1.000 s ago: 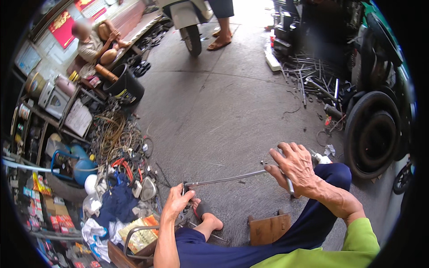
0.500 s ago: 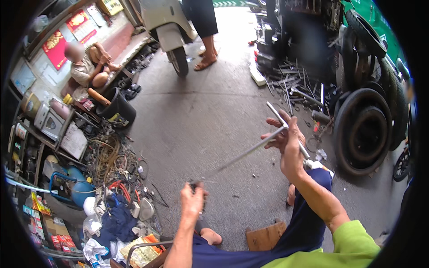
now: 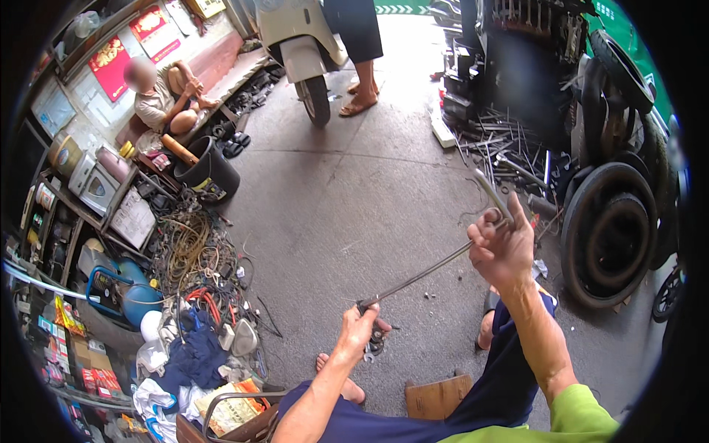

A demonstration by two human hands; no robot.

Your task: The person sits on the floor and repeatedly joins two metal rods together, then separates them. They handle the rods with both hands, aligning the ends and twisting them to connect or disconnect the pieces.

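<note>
One T-bar (image 3: 425, 277): left hand (image 3: 356, 331) closed on its left end, right hand (image 3: 508, 251) half-curled at its crossbar (image 3: 488, 188), hold unclear; one stool (image 3: 439, 399) below.

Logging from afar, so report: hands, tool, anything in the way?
Left hand gripping metal rod at near end; right hand at crossbar. Rod slants above floor. Wooden stool nearby, not touching it.

Slim grey metal rod (image 3: 425, 272), slanted
</note>
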